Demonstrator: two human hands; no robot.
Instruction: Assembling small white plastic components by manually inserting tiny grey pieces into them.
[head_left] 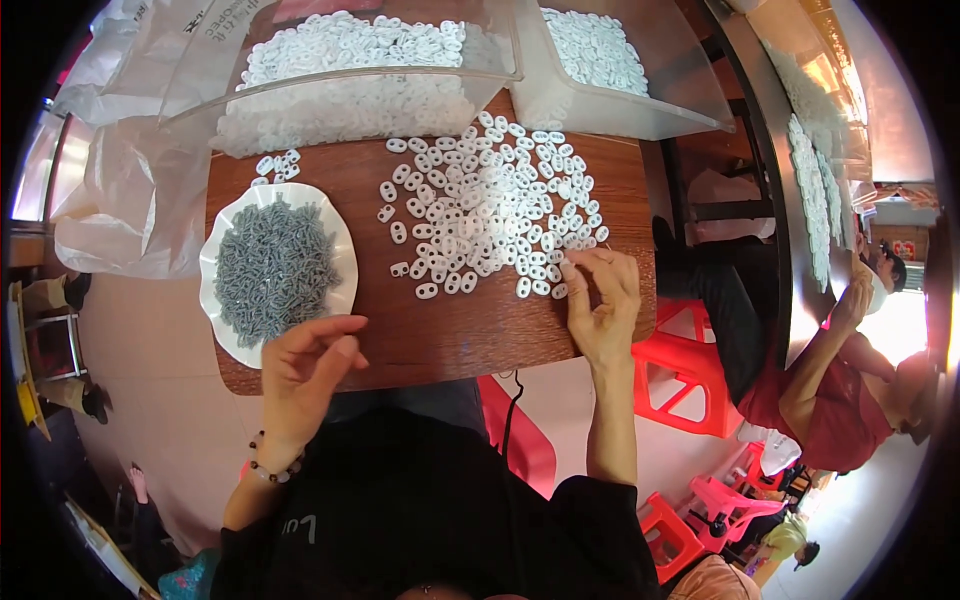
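Note:
Small white oval pieces with two holes lie spread in a loose patch on the brown table. My right hand is at the right edge of that patch, its thumb and forefinger closed on one white piece. On the left stands a white plate with a wavy rim, heaped with small grey ridged plugs, like screw anchors. My left hand hovers by the plate's lower right rim. Its thumb and forefinger are apart, and I see nothing between them.
Two clear plastic bins, one wide and one at the right, hold more white pieces behind the patch. A few white pieces lie above the plate. Plastic bags hang at the left. Red stools and a seated person are at the right.

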